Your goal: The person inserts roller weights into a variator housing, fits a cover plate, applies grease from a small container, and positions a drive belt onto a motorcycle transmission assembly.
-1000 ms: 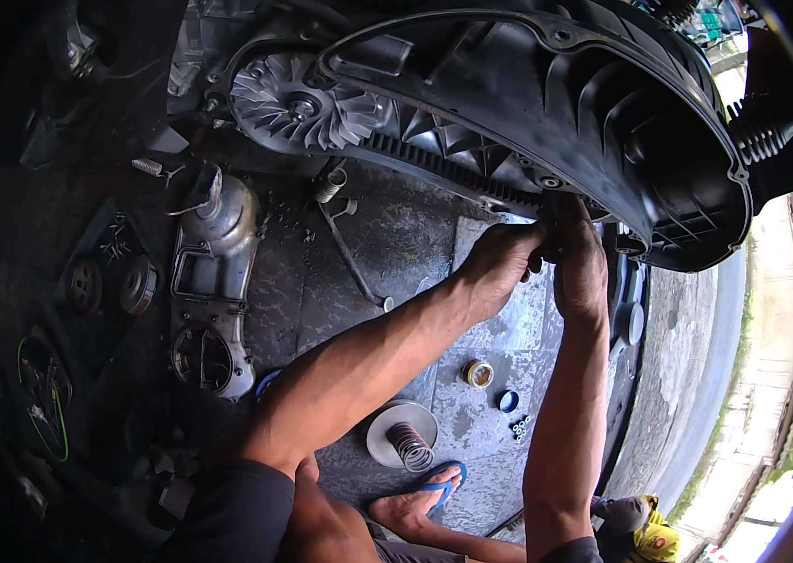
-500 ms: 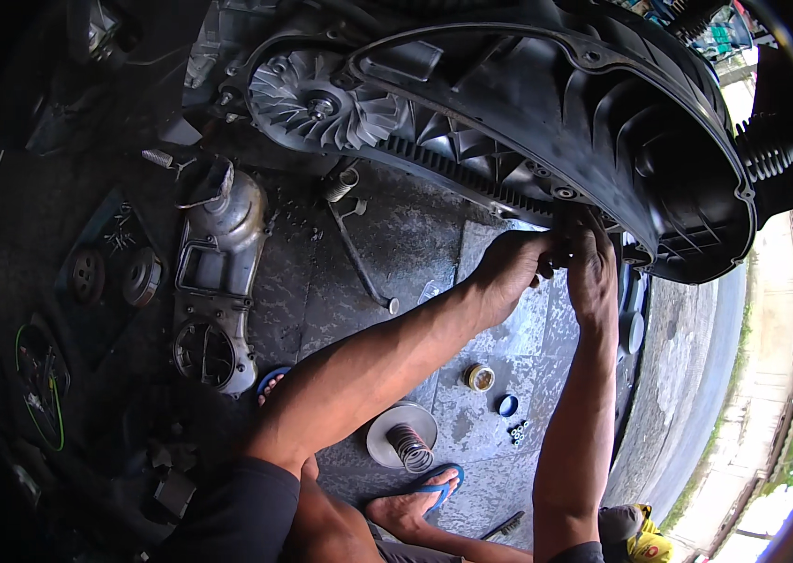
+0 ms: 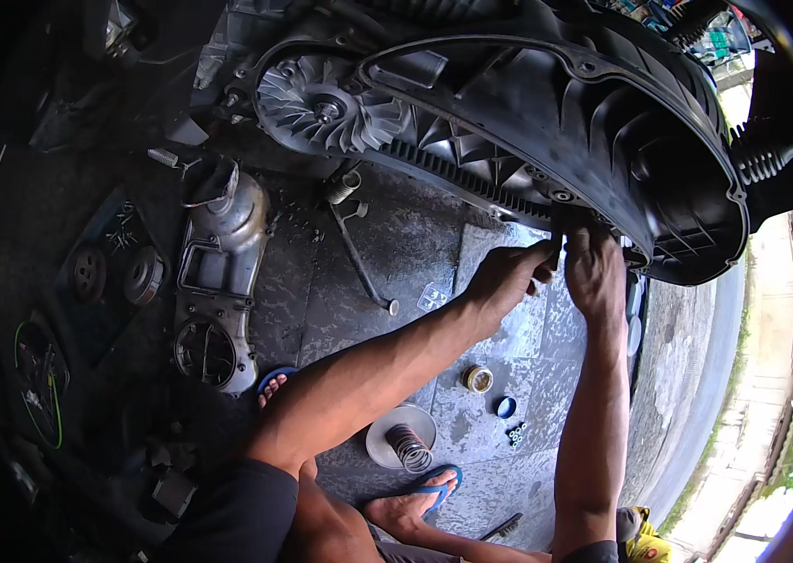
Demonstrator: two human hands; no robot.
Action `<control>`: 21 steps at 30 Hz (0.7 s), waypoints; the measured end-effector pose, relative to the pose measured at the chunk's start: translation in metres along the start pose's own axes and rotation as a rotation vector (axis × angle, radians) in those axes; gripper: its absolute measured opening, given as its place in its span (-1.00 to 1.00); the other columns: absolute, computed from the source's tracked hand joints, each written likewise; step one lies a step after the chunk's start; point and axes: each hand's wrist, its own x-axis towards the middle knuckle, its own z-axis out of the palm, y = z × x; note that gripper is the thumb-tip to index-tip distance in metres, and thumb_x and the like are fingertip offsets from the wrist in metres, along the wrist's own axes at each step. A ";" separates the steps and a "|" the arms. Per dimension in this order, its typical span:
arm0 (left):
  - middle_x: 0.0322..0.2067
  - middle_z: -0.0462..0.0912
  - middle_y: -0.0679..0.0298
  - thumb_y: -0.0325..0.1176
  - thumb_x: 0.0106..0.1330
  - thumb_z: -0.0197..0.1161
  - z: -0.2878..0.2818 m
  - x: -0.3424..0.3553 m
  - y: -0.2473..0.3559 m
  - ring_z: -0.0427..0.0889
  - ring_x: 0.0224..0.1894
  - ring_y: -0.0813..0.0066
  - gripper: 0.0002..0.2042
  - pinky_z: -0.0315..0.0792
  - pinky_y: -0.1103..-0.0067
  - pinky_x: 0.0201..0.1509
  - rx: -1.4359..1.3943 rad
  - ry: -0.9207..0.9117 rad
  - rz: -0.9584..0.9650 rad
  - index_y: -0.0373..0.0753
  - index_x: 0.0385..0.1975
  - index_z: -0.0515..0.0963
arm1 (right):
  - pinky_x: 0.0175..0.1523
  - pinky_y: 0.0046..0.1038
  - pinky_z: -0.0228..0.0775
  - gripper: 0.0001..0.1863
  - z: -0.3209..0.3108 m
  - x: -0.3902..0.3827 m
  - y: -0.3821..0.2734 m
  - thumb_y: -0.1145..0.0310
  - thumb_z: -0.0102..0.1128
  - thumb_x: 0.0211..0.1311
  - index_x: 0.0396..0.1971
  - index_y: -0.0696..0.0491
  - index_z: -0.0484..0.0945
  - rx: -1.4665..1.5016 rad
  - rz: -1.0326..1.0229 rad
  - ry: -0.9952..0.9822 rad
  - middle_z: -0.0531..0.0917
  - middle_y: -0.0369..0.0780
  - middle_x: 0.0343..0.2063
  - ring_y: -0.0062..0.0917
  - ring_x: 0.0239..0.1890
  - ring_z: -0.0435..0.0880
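Observation:
A scooter's open drive casing (image 3: 471, 103) fills the top of the view, with a finned pulley fan (image 3: 326, 108) at its left end. A toothed drive belt (image 3: 453, 169) runs from the fan toward the right, where my hands are. My left hand (image 3: 513, 277) is closed, its fingers curled at the casing's lower edge by the belt. Close beside it, my right hand (image 3: 595, 267) reaches up to the same spot with fingers bent and pressed together. Whatever the fingertips hold is dark and mostly hidden.
On the floor lie a metal crankcase cover (image 3: 220, 272), a kick-start lever (image 3: 354, 249), a spring (image 3: 409, 448) on a round plate (image 3: 385, 432), a small open tin (image 3: 477, 378), its blue lid (image 3: 506, 407), and several small rollers (image 3: 517, 434). A brush (image 3: 503, 527) lies near my foot.
My right hand and forearm have shifted slightly right, and a small gap has opened between the two hands. The whole view has also moved a little.

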 end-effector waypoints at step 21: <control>-0.48 0.58 0.34 -0.23 0.36 0.12 -0.110 -0.112 -0.053 0.42 -0.57 0.69 -0.77 0.29 0.73 -0.51 0.164 0.157 -0.193 -0.26 -0.27 0.61 | -0.11 -0.15 0.42 -0.58 -0.014 -0.022 -0.006 0.17 -0.23 0.34 -0.01 0.02 0.54 -0.112 -0.013 0.026 0.64 -0.03 -0.18 -0.04 -0.17 0.61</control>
